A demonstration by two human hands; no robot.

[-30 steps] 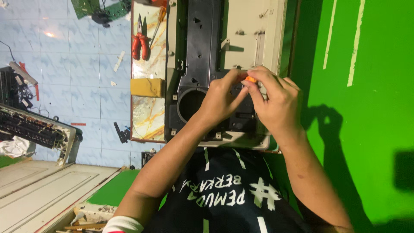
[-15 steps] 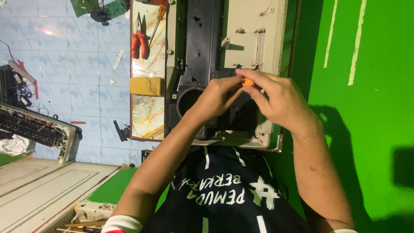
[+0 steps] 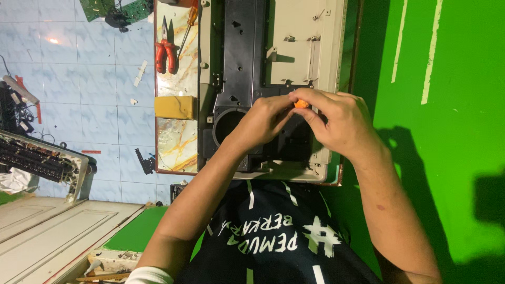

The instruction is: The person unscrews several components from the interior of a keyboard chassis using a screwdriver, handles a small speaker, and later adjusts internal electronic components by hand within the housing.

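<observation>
Setting: pale blue tiled floor to the left; bright green wall to the right; a small marble-patterned table between them, seen from above.
Table load: a cream and black plastic appliance housing covers most of the top, reaching its right edge; a round opening sits in the black part near the table's near edge.
Left hand: left hand over the black part of the housing, fingers curled inward and meeting the right hand at the orange-handled tool; grip narrow, fingertips pinched about it.
Right hand: right hand above the housing's near right corner, fingers closed round the tool; grip tight and narrow.
Held item: orange-handled tool, only a small orange tip visible between the two hands, above the housing close to the table's near edge; its shaft is hidden, so its kind cannot be told.
Left strip of table: red-handled pliers near the far left corner; a screwdriver with an orange handle just beside them; a yellow block midway along the left edge.
Floor items: a green circuit board by the far edge; a dark keyed panel in a cream frame at left; a small black bracket near the table's left edge.
Near foreground: cream panelled board at lower left; dark printed shirt of the person.
</observation>
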